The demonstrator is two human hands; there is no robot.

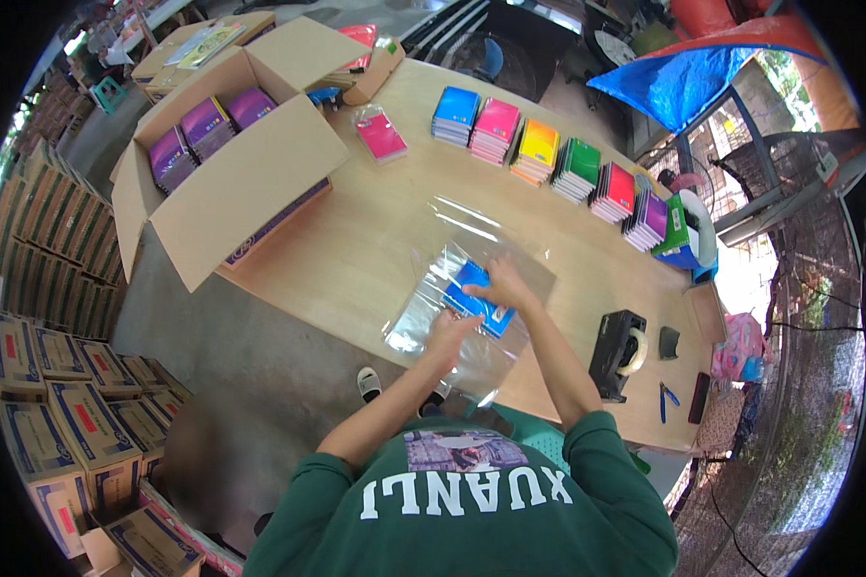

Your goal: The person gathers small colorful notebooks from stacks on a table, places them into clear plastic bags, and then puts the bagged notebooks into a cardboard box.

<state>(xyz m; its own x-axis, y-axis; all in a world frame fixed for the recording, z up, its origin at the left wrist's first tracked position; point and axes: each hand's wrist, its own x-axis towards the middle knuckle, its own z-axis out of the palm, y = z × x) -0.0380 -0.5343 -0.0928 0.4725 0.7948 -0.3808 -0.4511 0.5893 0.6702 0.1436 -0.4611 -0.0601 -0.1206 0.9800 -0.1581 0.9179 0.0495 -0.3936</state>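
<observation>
A blue notebook [464, 296] lies on clear plastic bags [416, 313] at the near middle of the wooden table. My left hand [446, 338] grips its near left edge, the thumb laid over the cover. From the right, my right hand [502, 285] holds the far right side, thumb on the cover and fingers at the edge. The transparent film spreads out around the notebook and over the table's front edge. Glare on the film hides whether the notebook is inside a bag or on top of it.
Notebook stacks, among them a yellow one [537, 146], line the far right. A pink pack [382, 137] lies beyond the open carton [260, 183] of purple notebooks. A tape dispenser [610, 361], blue-handled pliers [666, 396] and a phone [700, 396] are at the right. Boxes [82, 423] stand left.
</observation>
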